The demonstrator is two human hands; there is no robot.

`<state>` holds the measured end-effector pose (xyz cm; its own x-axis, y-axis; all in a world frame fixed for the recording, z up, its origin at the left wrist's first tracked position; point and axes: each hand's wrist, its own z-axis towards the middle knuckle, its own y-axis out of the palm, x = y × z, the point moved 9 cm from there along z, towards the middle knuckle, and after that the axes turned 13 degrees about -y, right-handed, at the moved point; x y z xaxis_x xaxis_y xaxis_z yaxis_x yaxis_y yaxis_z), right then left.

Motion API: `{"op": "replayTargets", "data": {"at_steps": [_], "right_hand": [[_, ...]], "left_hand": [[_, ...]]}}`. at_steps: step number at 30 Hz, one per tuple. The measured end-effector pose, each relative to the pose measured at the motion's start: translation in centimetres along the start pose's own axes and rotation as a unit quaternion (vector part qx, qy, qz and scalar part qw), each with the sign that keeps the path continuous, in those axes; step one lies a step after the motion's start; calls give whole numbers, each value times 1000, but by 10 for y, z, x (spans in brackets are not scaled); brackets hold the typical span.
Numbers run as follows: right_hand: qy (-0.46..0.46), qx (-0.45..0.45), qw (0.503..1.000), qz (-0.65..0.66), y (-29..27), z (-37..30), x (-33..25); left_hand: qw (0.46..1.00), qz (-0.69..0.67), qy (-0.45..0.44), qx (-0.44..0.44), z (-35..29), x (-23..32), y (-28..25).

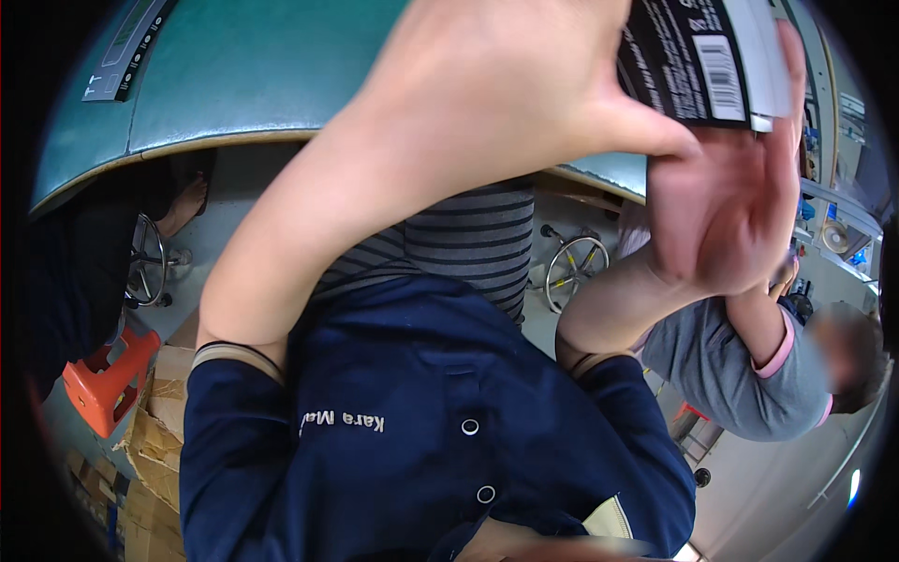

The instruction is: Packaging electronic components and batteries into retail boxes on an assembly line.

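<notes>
A black-and-white package (667, 70) with a barcode is held up between my hands at the upper right. It looks like a flat pouch or sleeve, but its top lies outside the picture. My left hand (524, 70) grips it from the left side, the thumb reaching under its lower edge; the other fingers are hidden or cut off. My right hand (726, 211), blurred, has its palm below the package and its fingers running up along the right edge, holding that side.
A green-topped table (253, 70) curves across the front, with a grey device with a display (122, 51) at far left. An orange stool (112, 379) and cardboard boxes (159, 412) stand on the left. Another person (740, 365) sits at right, near a wheeled chair base (573, 267).
</notes>
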<state>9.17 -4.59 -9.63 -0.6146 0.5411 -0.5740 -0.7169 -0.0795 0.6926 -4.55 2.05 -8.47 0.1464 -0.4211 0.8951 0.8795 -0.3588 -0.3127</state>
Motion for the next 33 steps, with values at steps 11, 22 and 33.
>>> {"op": "replayTargets", "data": {"at_steps": [11, 22, 33], "right_hand": [[-343, -29, 894, -288, 19, -10, 9], [-377, -7, 853, -361, -25, 2, -19], [-215, -551, 641, -489, 28, -27, 67]], "left_hand": [[993, -62, 4, 100, -18, 4, -12], [973, -151, 4, 172, 4, -20, 0], [875, -420, -237, 35, -13, -85, -28]]}}
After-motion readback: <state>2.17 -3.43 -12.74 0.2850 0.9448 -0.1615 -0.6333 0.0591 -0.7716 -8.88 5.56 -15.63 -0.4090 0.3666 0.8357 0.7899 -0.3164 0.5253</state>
